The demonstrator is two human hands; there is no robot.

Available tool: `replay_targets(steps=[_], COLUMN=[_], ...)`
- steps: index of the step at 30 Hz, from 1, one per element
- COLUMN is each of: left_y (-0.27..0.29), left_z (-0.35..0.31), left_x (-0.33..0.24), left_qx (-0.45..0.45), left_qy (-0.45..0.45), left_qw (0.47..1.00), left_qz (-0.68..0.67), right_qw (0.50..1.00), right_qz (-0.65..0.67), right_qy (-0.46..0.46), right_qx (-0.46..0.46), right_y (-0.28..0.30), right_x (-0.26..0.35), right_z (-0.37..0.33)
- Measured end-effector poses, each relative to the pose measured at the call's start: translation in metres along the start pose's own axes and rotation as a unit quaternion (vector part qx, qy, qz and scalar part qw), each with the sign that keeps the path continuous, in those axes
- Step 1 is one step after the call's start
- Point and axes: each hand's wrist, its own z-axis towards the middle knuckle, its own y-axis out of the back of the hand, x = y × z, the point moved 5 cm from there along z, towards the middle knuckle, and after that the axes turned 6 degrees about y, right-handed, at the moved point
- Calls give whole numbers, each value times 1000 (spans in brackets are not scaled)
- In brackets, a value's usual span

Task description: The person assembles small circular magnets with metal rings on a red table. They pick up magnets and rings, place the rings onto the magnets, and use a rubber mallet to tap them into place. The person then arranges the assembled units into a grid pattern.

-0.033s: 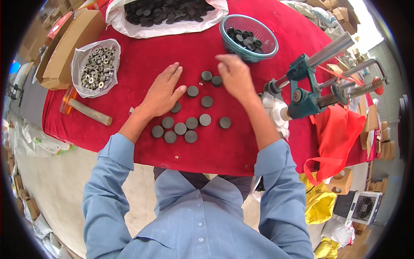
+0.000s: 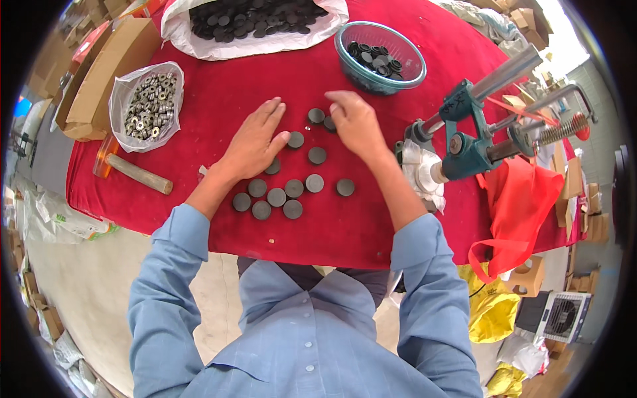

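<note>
Several dark grey round discs lie scattered flat on the red cloth between my hands. My left hand rests palm down with fingers stretched and thumb apart; one disc peeks out beside its palm, and another lies by the thumb tip. Farther right, my right hand hovers low over the cloth, thumb and forefinger apart and pointing left. Its near side partly covers a disc, next to another disc. Whether the hand touches that disc I cannot tell. A tiny shiny piece lies close by.
A teal bowl of black caps and a white sack of black discs stand at the back. Left are a bag of metal rings and a hammer. A green hand press stands right, beside a red bag.
My right hand has shifted slightly left and nearer to me, covering more of the disc beside it. My left hand has moved a touch to the right.
</note>
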Motion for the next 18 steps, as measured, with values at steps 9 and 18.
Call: replay_targets(steps=[9,18], left_y=[1,27], left_z=[15,-125], left_x=[-28,-50], left_qx=[33,47], left_qy=[-11,80], left_qw=[996,995], left_qz=[-81,46], right_qw=[989,969], right_qz=[49,-143], right_qy=[-128,-68], right_qx=[63,191], right_y=[36,29], right_x=[25,94], right_z=[-34,-137])
